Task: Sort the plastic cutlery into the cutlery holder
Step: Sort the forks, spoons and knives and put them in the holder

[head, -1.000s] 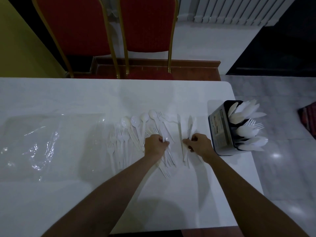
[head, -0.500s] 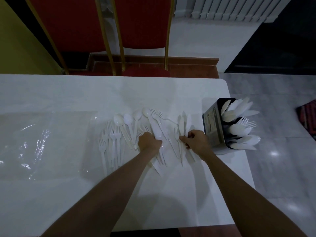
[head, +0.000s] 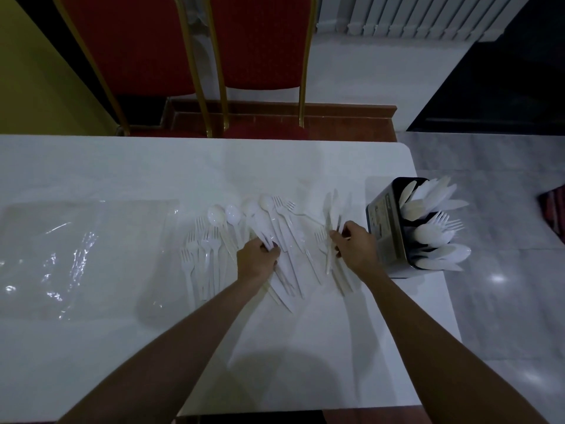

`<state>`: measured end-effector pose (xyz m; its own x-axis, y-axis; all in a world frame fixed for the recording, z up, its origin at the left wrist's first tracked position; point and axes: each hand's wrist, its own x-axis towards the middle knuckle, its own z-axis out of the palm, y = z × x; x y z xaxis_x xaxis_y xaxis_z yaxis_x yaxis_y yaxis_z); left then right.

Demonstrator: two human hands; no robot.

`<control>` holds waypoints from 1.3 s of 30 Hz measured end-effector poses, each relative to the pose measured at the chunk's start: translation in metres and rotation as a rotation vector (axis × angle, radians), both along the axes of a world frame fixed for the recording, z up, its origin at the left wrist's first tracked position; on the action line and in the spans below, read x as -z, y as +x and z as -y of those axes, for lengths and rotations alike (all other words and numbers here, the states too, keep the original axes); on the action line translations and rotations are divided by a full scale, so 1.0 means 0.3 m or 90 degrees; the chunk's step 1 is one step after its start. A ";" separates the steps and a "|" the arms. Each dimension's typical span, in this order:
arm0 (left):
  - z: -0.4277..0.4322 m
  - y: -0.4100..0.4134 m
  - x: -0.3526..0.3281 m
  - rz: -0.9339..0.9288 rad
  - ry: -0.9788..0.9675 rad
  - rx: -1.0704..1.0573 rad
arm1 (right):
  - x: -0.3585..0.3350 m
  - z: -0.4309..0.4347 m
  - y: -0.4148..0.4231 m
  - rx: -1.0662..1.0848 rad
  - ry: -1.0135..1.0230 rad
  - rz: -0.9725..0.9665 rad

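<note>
White plastic cutlery lies spread on the white table (head: 305, 347): several forks (head: 201, 249) at the left, several spoons (head: 232, 214) behind them, knives (head: 331, 209) at the right. My left hand (head: 258, 260) is closed on the handles of a few pieces in the middle of the spread. My right hand (head: 354, 249) pinches a small bundle of knives by their middles. The black cutlery holder (head: 383, 228) stands at the table's right edge, just right of my right hand, with spoons, forks and knives standing in it.
A clear plastic bag (head: 70, 255) lies flat on the table's left part. Two red chairs with gold frames (head: 260, 56) stand behind the table. The holder sits close to the table's right edge, with grey floor beyond.
My right hand has gathered the knives and drawn them slightly up and towards the holder. My left hand has stayed on the middle pieces. The camera has tilted a little.
</note>
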<state>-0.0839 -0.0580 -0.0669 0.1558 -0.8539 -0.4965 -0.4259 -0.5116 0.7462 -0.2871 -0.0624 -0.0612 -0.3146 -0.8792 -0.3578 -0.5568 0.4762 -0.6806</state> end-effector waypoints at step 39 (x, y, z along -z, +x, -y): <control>0.038 0.088 -0.012 -0.094 0.095 0.016 | 0.003 0.022 0.051 -0.031 0.135 0.014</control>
<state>-0.0575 -0.0695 -0.0634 0.0517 -0.7721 -0.6334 -0.3311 -0.6116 0.7185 -0.2718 -0.0690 -0.0621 -0.2638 -0.7978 -0.5422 -0.5692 0.5825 -0.5802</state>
